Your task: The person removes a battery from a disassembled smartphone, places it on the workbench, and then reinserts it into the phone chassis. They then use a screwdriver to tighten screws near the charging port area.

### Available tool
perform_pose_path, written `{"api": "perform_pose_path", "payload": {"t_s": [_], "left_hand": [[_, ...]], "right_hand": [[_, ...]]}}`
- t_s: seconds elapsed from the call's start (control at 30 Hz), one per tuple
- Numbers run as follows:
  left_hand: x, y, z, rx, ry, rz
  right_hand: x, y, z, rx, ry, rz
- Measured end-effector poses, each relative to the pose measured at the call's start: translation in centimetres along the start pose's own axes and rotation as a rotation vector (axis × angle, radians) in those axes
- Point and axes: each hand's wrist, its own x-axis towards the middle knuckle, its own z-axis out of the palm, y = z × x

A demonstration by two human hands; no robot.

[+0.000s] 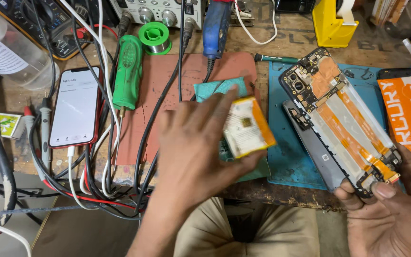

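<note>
Battery, flat and yellowish with an orange edge, sits gripped in the fingers of the left hand above a teal cloth on the cluttered workbench. Off to the side, the right hand clasps the lower end of an opened phone, its inner frame facing up over a blue mat.

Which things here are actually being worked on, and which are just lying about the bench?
In hand:
left hand holding flat battery
right hand holding opened phone

Lying about:
charging phone
green tool
solder spool
yellow tape dispenser
</note>
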Motion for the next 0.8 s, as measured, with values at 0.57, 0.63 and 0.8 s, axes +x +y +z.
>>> {"api": "perform_pose_path", "payload": {"t_s": [0.57,0.63,0.8], "left_hand": [[-1.6,-5.5,-6.3,0.236,0.058,0.038],[-1.3,-4.2,-4.7,0.134,-0.133,0.234],[2.3,-2.7,-0.5,0.152,-0.413,0.512]], "right_hand": [[-1.6,0.7,2.4,0.037,0.025,-0.013],[-1.3,0.2,2.1,0.036,0.014,0.002],[-1.7,-0.6,1.2,0.037,0.009,-0.012]]}}
